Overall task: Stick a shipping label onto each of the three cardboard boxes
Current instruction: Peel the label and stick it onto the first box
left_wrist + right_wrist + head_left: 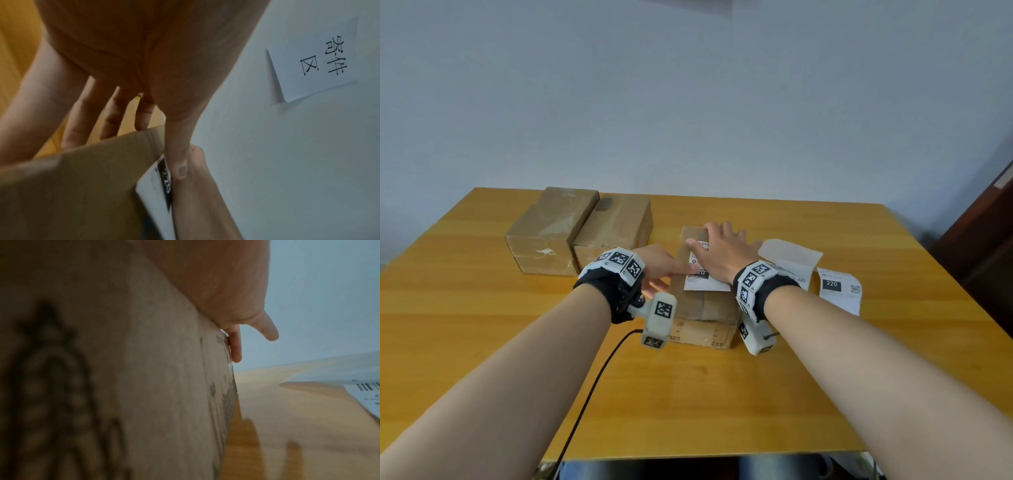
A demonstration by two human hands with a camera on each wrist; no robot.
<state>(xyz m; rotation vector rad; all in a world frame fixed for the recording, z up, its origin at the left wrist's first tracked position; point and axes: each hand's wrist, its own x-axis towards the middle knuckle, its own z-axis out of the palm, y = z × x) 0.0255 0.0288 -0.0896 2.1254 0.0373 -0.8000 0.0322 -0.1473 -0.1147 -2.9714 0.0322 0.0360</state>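
While both hands bear on one box, counts and positions noted as follows.

Boxes: three cardboard boxes on the wooden table (722, 394) — two side by side at rear left, far-left box (551, 226) and its neighbour (613, 224) touching or nearly so; third, near box (703, 308), at centre under the hands.

Labels: one shipping label (705, 279) lying on top of near box, black block reading "220" partly covered by fingers; one loose label (839, 289) flat on table to the right, also marked "220"; one more sheet (791, 255) between box and loose label, upper part curled up, print partly hidden by the wrist.

Left hand (659, 265): index finger straight, tip pressed on label's left edge near the black block; in the left wrist view (123, 48) other fingers (112, 113) straight and slightly apart, hanging past the box edge.

Right hand (722, 253): palm down on label, fingers straight and spread; right wrist view (226, 280) shows palm flat against the box top, one finger lifted clear.

Wrist units: two, one per wrist — black straps, white marker blocks.

Wall sign (314, 58): one white sheet with handwritten characters, seen in left wrist view only.

Cable (592, 387): one, black, trailing from left wrist unit over the table's near edge.
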